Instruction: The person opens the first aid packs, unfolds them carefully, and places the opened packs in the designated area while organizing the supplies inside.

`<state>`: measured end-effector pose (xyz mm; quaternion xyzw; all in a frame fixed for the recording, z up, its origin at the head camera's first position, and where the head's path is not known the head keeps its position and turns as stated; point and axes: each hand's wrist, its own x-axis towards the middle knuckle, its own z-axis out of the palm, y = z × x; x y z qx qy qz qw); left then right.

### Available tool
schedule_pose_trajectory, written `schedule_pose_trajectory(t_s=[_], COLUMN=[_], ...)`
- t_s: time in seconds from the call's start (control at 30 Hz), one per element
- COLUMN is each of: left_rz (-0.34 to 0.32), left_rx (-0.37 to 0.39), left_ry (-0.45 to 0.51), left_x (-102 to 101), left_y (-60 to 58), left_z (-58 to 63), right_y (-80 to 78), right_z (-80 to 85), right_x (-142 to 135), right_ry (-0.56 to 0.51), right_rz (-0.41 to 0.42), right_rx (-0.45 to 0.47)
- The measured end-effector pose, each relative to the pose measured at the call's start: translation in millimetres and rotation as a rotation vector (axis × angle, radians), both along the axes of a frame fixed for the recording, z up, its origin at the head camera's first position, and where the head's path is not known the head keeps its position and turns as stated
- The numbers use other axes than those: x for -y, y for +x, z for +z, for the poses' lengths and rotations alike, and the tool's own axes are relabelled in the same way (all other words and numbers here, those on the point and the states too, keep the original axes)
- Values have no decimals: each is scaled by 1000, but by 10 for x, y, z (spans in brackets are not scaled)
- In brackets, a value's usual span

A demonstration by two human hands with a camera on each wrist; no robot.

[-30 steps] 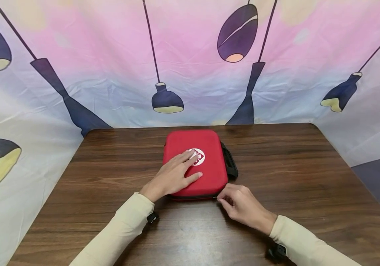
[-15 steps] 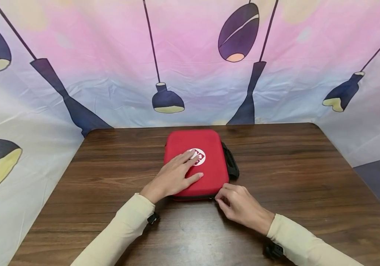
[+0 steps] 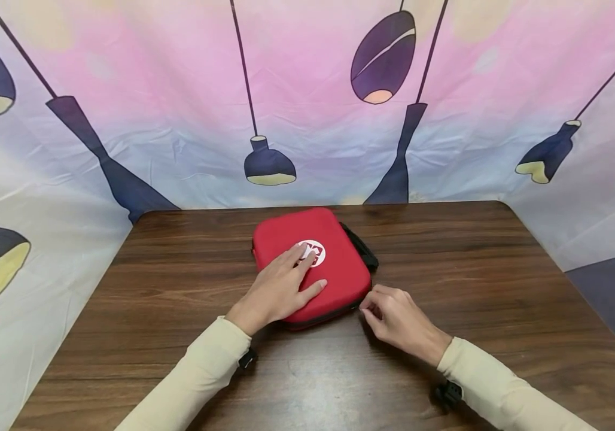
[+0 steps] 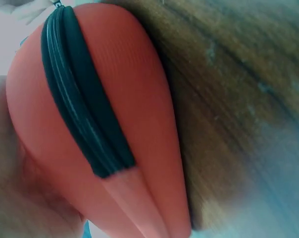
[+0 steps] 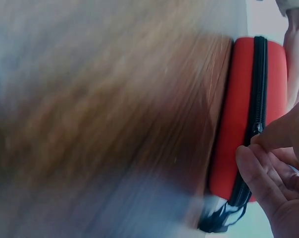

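A red zippered hard case (image 3: 291, 230) with a white round emblem (image 3: 316, 256) lies flat on the table, turned at a slant. My left hand (image 3: 272, 290) rests on its lid with fingers spread and straight, partly covering the emblem. At the near right corner, my right hand (image 3: 401, 317) pinches the zipper pull (image 5: 257, 129) between thumb and fingertips. The black zipper (image 4: 73, 99) runs along the case's side and looks closed where it shows. A black handle (image 3: 360, 246) sticks out from the right side of the case.
The dark wooden table (image 3: 474, 257) extends around the case on all sides. Behind it hangs a cloth backdrop (image 3: 189, 72) printed with lamps. Black wrist cameras (image 3: 449, 394) sit at both cream sleeves (image 3: 490, 374).
The case has turned counterclockwise, its far end shifting left. My right hand first slid slightly left along the near edge, then moved right and away with the corner. My left hand stays on the lid.
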<state>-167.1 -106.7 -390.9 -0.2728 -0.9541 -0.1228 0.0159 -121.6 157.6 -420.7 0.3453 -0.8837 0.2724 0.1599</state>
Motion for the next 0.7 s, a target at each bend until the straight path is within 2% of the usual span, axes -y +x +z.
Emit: schedule_pose_trajectory(t_s=[0.33,0.7], left_rz=[-1,7], left_rx=[-32,-48], left_ry=[1,-9], left_x=[23,37], left_y=[0,-6], left_z=[5,18], right_y=[-272,-622], right_z=[-21,9], right_x=[-158,-210], right_ry=[-33,-42], right_rz=[-97,-173], right_rx=[-10,27])
